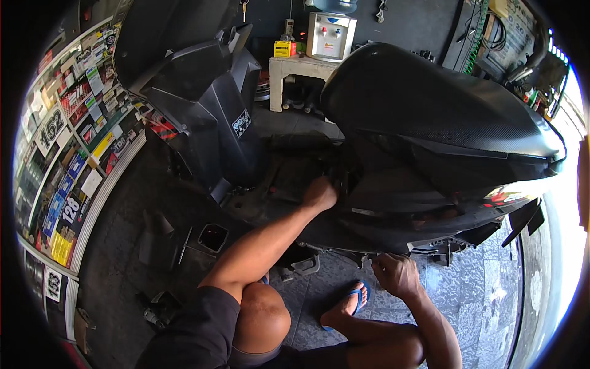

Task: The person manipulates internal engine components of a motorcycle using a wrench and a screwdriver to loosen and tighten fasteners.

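Observation:
A black scooter (393, 178) stands across the view in front of me, its dark seat (442, 92) at the upper right. My left hand (321, 194) reaches over the footboard area to the front end of the body panel below the seat. Its fingers are hidden in the dark there. Low on the near side, my right hand (396, 275) is curled at the bottom edge of the side panel (393, 222); what its fingers grip, if anything, cannot be made out. The black front leg shield (206, 104) rises at the left.
Loose dark parts lie on the tiled floor at the left, among them a square-rimmed piece (213, 237) and a power tool (161, 307). A display case (67, 160) lines the left side. Behind the scooter a water dispenser (330, 37) stands on a low table (301, 64).

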### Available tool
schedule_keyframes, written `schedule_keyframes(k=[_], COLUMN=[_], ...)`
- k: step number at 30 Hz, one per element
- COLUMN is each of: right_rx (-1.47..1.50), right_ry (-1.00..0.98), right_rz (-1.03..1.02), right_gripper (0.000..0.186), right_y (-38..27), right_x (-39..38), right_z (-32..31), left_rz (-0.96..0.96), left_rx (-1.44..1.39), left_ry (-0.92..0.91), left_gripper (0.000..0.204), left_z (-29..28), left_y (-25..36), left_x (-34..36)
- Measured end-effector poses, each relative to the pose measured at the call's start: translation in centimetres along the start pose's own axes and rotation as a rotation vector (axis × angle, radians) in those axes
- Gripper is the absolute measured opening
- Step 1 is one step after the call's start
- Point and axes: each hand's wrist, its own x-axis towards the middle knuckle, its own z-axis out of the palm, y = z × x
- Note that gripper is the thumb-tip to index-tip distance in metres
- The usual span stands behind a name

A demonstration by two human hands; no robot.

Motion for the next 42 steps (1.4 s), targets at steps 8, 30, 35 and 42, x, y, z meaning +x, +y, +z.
schedule_keyframes(k=[8,30,35,42], right_rx=[0.062,0.117,0.076,0.114], right_ry=[0.019,-0.007,-0.022,-0.047], right_rz=[-0.017,0.000,0.024,0.050], right_gripper=[0.010,0.007,0.009,0.008], right_y=[0.3,0.0,0.2,0.4], right_x=[-0.2,0.8,0.6,1.0], right_z=[0.0,0.1,0.0,0.1], left_rz=[-0.056,0.210,0.245,0.258], left_rx=[-0.122,-0.579,-0.626,-0.618], left_ry=[-0.009,0.034,-0.041,0.006], left_gripper=[0.047,0.017,0.024,0.019], left_z=[-0.5,0.7,2.0,4.1], left_y=[0.2,-3.6,-2.2,-4.7], left_x=[-1.3,2.3,4.5,5.8])
